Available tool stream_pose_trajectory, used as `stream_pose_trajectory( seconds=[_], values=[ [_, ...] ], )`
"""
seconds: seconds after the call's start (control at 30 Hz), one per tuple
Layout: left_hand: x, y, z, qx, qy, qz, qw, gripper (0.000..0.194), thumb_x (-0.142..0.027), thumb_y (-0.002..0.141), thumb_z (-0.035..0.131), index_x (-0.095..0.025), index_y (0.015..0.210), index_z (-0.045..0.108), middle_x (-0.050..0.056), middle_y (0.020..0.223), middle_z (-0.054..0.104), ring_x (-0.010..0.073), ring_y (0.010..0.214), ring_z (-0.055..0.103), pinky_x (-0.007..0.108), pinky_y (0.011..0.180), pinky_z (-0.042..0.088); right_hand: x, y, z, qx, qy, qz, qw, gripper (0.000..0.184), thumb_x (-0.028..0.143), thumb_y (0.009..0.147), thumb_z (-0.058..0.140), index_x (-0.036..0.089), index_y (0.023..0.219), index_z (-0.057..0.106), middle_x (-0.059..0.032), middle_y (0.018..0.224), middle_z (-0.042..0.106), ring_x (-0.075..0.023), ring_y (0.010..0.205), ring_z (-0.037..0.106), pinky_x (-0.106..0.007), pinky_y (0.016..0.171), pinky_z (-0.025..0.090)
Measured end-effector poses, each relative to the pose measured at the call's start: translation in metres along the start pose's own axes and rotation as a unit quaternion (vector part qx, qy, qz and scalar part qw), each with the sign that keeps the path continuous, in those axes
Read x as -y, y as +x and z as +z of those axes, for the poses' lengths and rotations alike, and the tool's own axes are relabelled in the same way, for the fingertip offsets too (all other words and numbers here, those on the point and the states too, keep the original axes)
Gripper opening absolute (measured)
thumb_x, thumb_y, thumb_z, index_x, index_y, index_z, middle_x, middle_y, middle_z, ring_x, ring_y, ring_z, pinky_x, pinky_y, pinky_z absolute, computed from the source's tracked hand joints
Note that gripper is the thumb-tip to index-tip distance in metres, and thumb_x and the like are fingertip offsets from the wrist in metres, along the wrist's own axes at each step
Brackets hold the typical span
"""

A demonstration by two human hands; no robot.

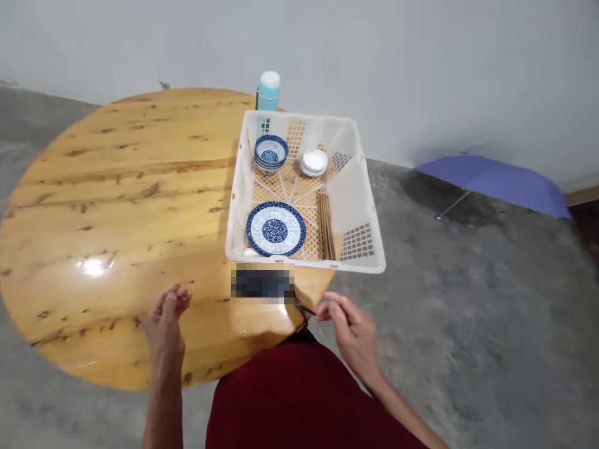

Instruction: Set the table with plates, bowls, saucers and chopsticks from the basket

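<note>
My left hand [167, 315] hovers over the near part of the round wooden table [112, 218], fingers loosely curled and holding nothing visible. On the right, my right hand [350, 321] is by the table's edge, its fingers partly bent. A dark cord [305, 308] runs up to its fingertips; I cannot tell whether they touch it. The cord leads to a dark, blurred-out flat object [262, 284] on the table. Just beyond is a white plastic basket [349, 193]. Inside are stacked blue-and-white bowls [271, 154], small white dishes [314, 162], a blue-rimmed plate [276, 229] and wooden chopsticks [326, 227].
A light-blue thermos [269, 91] stands behind the basket. The basket's right side overhangs the table edge. On the concrete floor [468, 312] to the right lies an open purple umbrella [496, 181], against the pale wall [421, 75].
</note>
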State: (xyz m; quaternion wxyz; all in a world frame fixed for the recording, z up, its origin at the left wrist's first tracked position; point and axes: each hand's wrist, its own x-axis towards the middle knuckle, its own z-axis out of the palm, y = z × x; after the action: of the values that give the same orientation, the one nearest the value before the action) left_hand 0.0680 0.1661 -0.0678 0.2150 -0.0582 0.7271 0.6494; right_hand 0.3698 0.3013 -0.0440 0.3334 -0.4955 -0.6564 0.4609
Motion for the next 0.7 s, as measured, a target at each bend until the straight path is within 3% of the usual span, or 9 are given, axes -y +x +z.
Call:
stream_pose_trajectory(
  seconds=[0.17, 0.37, 0.57, 0.7],
  values=[
    [0.022, -0.026, -0.007, 0.092, 0.021, -0.043, 0.995, 0.051, -0.052, 0.065, 0.080, -0.013, 0.097, 0.075, 0.005, 0.082, 0.074, 0.0170, 0.076, 0.070, 0.031, 0.080, 0.058, -0.018, -0.054, 0.049, 0.101, 0.072, 0.053, 0.991, 0.031, 0.045, 0.100, 0.045, 0.023, 0.106, 0.066, -0.0032, 0.077, 0.071, -0.0174, 0.060, 0.069, -0.031, 0.059, 0.059],
    [0.037, -0.051, -0.013, 0.171, 0.042, -0.067, 0.982, 0.060, -0.062, 0.059, 0.083, -0.014, 0.095, 0.075, 0.006, 0.081, 0.074, 0.0178, 0.077, 0.069, 0.029, 0.076, 0.056, -0.021, -0.065, 0.064, 0.132, 0.070, 0.042, 0.988, 0.030, 0.041, 0.098, 0.046, 0.021, 0.108, 0.067, -0.0047, 0.088, 0.072, -0.0155, 0.062, 0.070, -0.029, 0.061, 0.057],
    [0.056, -0.068, -0.038, 0.127, 0.052, -0.085, 0.987, 0.065, -0.065, 0.055, 0.084, -0.015, 0.094, 0.075, 0.007, 0.084, 0.075, 0.0206, 0.079, 0.072, 0.031, 0.077, 0.058, -0.012, -0.042, 0.067, 0.182, 0.060, 0.022, 0.981, 0.028, 0.038, 0.096, 0.047, 0.020, 0.104, 0.067, -0.0026, 0.080, 0.072, -0.0162, 0.061, 0.070, -0.028, 0.059, 0.054],
    [0.066, -0.078, -0.047, 0.096, 0.045, -0.093, 0.990, 0.062, -0.065, 0.057, 0.084, -0.017, 0.096, 0.075, 0.008, 0.087, 0.077, 0.0216, 0.082, 0.074, 0.033, 0.079, 0.060, -0.001, -0.027, 0.067, 0.239, 0.016, -0.035, 0.970, 0.023, 0.027, 0.095, 0.047, 0.021, 0.101, 0.069, -0.0023, 0.083, 0.074, -0.0160, 0.066, 0.070, -0.026, 0.062, 0.053]
  ],
)
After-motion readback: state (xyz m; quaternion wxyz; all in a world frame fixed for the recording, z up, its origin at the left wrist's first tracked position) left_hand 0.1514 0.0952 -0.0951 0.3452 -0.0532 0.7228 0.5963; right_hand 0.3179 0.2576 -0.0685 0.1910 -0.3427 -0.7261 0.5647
